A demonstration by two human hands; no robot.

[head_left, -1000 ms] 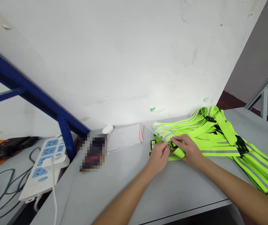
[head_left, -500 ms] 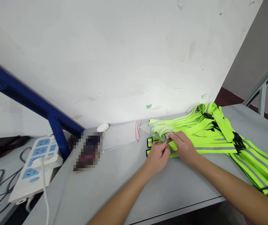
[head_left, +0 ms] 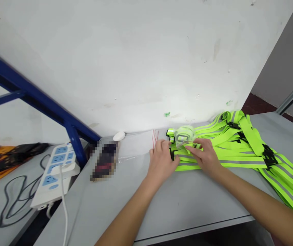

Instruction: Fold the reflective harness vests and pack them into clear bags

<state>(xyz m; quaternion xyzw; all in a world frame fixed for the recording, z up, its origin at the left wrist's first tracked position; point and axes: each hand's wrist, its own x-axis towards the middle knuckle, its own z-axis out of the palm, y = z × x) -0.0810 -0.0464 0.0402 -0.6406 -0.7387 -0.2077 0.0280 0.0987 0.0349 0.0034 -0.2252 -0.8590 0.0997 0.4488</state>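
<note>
Neon yellow-green straps with grey stripes and black buckles lie across the right part of the grey table. A clear plastic bag with part of a strap showing inside sits at their left end. My right hand pinches the bag's near edge between thumb and fingers. Beside it, my left hand has its fingers apart and bent, over the left strap ends and the edge of the flat clear bags with red seal lines.
A white round object and a blurred dark item lie left of the flat bags. Further left are a white power strip with cables, a blue metal frame, and an orange-black cloth. A white wall stands behind.
My left hand has let go of the bag and moved left, its fingers spreading. The bag now lies more upright and rounded, still in my right hand. The view has shifted slightly.
</note>
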